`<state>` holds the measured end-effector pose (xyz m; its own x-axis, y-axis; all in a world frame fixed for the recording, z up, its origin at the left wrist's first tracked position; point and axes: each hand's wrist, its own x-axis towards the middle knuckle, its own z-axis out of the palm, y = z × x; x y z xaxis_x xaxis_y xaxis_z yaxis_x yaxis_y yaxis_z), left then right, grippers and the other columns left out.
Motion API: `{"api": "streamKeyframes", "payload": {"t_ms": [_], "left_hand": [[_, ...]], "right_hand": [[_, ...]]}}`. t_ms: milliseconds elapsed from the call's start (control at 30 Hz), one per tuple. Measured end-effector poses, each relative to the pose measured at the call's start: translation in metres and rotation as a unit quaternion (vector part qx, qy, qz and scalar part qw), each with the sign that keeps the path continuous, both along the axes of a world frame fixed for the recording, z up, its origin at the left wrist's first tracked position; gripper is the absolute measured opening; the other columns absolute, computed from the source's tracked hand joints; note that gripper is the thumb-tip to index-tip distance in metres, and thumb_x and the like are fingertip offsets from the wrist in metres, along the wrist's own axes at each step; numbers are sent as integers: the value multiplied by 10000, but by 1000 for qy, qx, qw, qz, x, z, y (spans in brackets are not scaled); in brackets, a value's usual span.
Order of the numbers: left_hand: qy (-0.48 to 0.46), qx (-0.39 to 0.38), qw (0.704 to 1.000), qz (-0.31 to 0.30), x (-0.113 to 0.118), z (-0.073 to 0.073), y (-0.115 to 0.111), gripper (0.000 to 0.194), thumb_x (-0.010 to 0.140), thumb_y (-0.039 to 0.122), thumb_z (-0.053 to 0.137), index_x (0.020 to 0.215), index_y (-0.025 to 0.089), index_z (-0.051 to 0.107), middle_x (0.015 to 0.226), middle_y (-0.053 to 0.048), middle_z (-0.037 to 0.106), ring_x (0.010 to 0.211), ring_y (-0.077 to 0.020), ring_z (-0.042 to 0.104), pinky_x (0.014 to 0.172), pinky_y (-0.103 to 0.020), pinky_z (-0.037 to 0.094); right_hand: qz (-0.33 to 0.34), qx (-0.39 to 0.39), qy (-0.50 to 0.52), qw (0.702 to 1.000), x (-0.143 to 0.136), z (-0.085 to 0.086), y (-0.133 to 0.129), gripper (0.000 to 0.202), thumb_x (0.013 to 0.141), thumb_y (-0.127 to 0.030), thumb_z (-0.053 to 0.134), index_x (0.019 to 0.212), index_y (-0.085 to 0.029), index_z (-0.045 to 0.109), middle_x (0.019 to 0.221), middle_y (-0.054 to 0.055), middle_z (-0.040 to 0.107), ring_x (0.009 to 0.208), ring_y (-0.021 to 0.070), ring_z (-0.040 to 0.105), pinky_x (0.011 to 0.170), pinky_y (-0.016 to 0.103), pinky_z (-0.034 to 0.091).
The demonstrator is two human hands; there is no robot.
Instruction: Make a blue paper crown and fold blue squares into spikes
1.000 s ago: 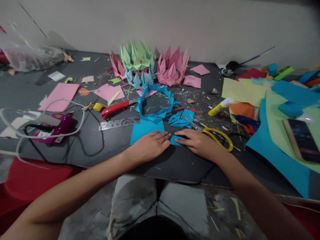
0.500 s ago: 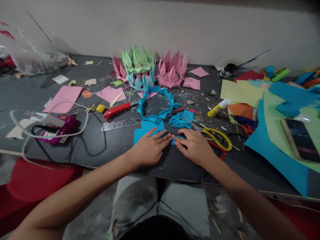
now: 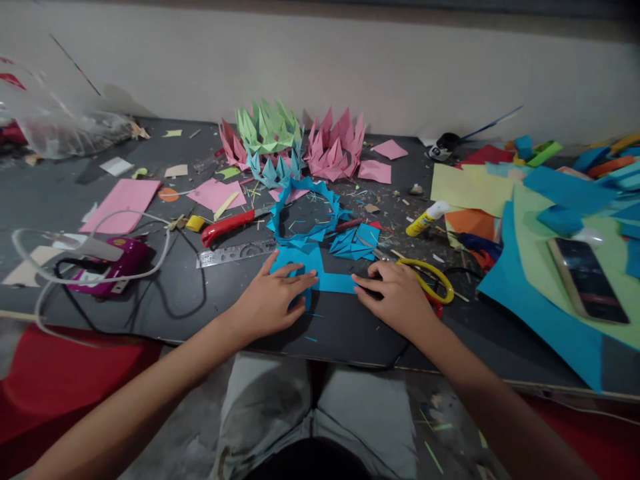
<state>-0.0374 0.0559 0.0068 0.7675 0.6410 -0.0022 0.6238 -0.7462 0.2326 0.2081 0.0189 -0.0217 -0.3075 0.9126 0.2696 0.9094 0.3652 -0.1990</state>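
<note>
A blue paper strip [image 3: 337, 283] stretches flat across the dark table between my hands. My left hand [image 3: 273, 293] rests with fingers spread over blue paper at the strip's left side, where part of it looks bent upward. At the strip's right end, my right hand [image 3: 397, 293] has its fingertips and thumb drawn together on the paper. Another blue sheet [image 3: 300, 255] lies just behind the strip, partly under my left fingers. Beyond it stands a ring of folded blue paper [image 3: 313, 233], and beside that sit folded blue pieces [image 3: 357, 241].
Left of my hands are a metal ruler [image 3: 235, 253], a red cutter knife [image 3: 230, 227] and a purple device [image 3: 113, 267] with cables. Yellow-handled scissors [image 3: 437, 283], a glue stick [image 3: 427, 219] and a phone [image 3: 587, 280] lie right. Folded paper crowns [image 3: 335, 147] stand behind.
My hands have moved apart, the left one leftward, exposing more of the blue strip between them. The view has shifted slightly.
</note>
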Motion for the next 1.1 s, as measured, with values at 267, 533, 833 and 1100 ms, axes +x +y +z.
{"api": "streamKeyframes", "payload": {"t_ms": [267,533,833,1100], "left_hand": [[-42,36,998,-12,14,-3,17,235,832,304,532,1024,193,612,1003,-47,645,954,-206,565,949,-418,350],[-72,-14,996,-51,24,6,40,149,830,221,495,843,157,629,850,-47,645,833,-175,586,787,-312,428],[-208,-216,942,154,30,-2,35,264,815,379,493,692,155,561,582,33,524,539,-95,461,512,-210,326],[-89,-196,962,167,40,2,23,185,736,281,522,592,166,521,557,23,519,529,-103,454,482,-219,245]], "right_hand": [[40,-46,-34,998,-12,21,11,360,710,-493,634,834,-160,696,825,74,611,765,206,550,722,336,399],[99,-194,11,976,-36,38,38,161,835,-236,526,902,-175,659,885,60,664,833,191,606,710,284,428],[-87,-187,338,918,-23,28,24,204,776,-371,534,721,-175,538,568,-30,493,506,107,468,474,214,368],[-93,-94,112,985,-28,14,18,251,800,-330,509,596,-186,508,538,-18,517,510,116,475,495,232,286]]}}
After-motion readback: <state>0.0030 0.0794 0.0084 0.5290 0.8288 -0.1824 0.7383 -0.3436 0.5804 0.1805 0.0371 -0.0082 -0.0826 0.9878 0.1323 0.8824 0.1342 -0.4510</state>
